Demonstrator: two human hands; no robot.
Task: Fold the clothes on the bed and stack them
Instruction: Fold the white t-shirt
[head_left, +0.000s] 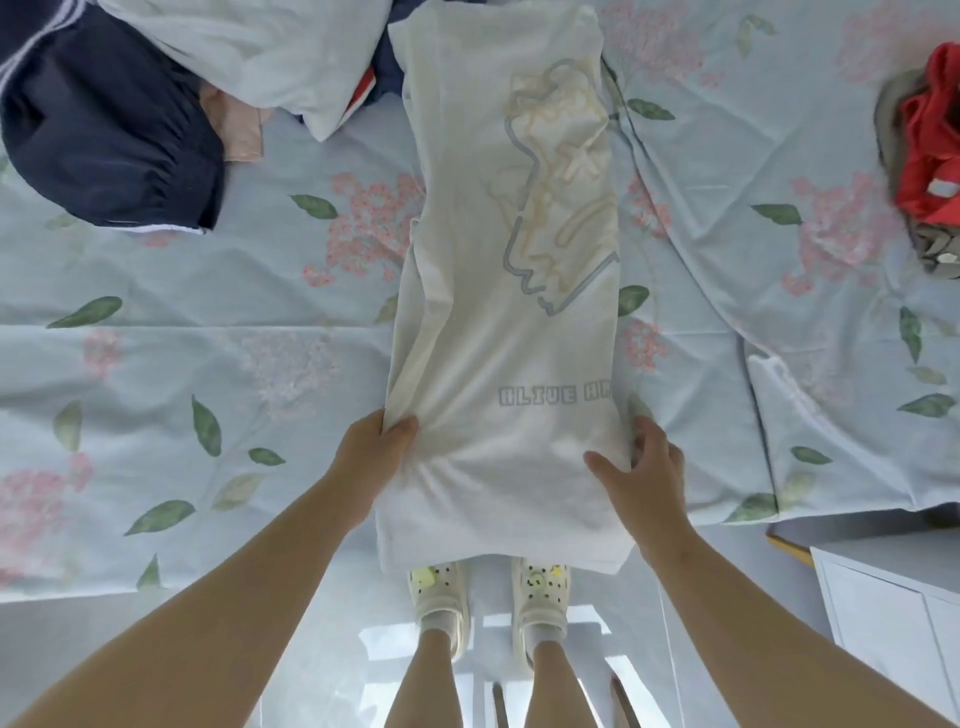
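Fingers of left hand and right hand grip the white shirt, left fingertips hidden underneath

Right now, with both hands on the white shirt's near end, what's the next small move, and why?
Probably lift the near end and carry it forward, halving the strip. The white T-shirt already lies folded narrow along the bed, its hem hangs past the edge, and the left hand and right hand each grip a side there.

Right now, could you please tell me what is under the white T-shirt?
The floral bedsheet shows all around the white T-shirt, and its near end hangs over the shoes. Whatever lies directly beneath the cloth is covered.
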